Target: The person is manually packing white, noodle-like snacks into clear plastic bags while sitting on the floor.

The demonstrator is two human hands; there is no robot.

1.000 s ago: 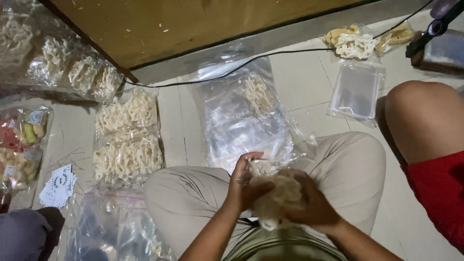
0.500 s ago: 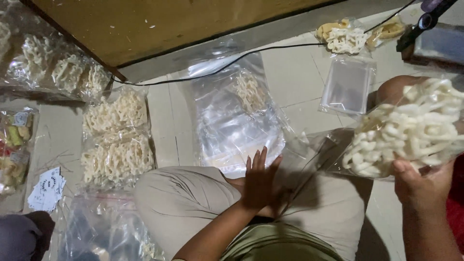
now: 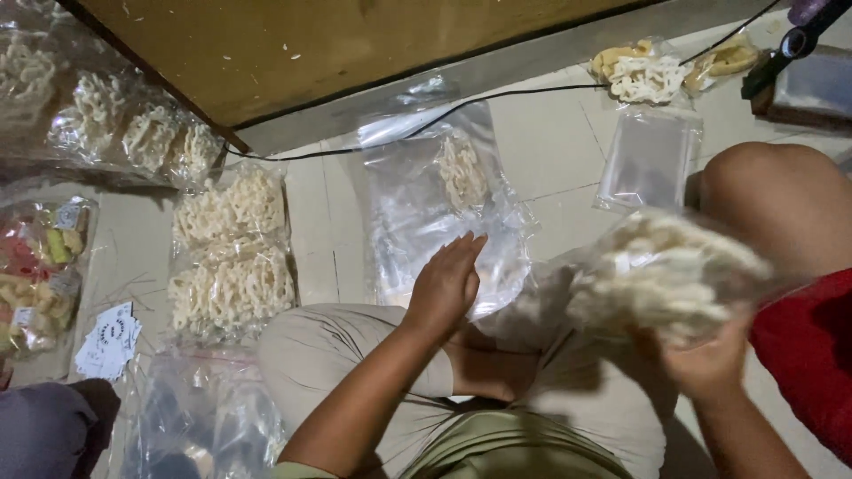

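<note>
My right hand grips a clear bag of pale white crackers, held up at the right and blurred by motion. My left hand is open with fingers together, reaching forward over my knee toward a large clear plastic bag lying flat on the tiled floor. That bag holds a few white crackers near its top. I sit cross-legged in beige trousers.
Packed cracker bags lie at left, more along a wooden board's edge. Coloured snack packs and paper labels at far left. An empty small bag, yellow and white snacks, a black cable. Another person's knee and red shorts at right.
My hands separated: the right lifted the cracker bag from my lap up to the right, then lowered it slightly. My left hand moved forward toward the large flat bag.
</note>
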